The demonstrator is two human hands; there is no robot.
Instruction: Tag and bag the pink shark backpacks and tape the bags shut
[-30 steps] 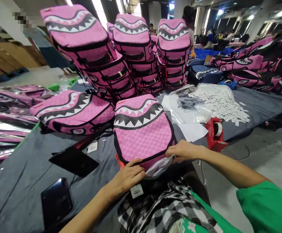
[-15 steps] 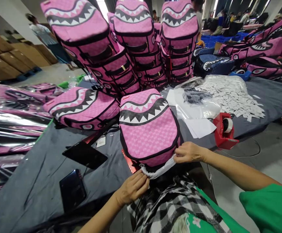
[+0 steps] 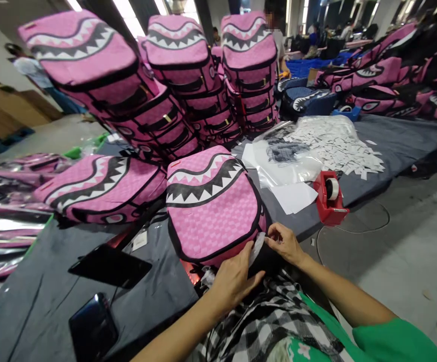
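A pink backpack [image 3: 214, 216] with a shark-mouth print lies in front of me at the table's near edge. A thin, whitish plastic wrap [image 3: 256, 248] runs along its near end, bunched at the right corner. My right hand [image 3: 285, 245] pinches this wrap beside the corner. Flat against the near side is my left hand [image 3: 235, 277], fingertips touching the wrap and thumb spread apart. More crumpled wrap [image 3: 208, 276] shows left of my left wrist. Part of the backpack's near side is hidden behind my left hand.
Stacked pink backpacks [image 3: 181, 55] rise behind, with another pink backpack [image 3: 101, 188] lying at left. A red tape dispenser [image 3: 330, 201], white paper [image 3: 294, 197] and a heap of small white tags [image 3: 350, 148] are at right. A phone [image 3: 92, 327] and black tablet-like panel [image 3: 109, 266] lie left.
My left hand has moved right along the backpack's near side, letting go of the wrap's left end. My right hand stays at the right corner. The view has shifted.
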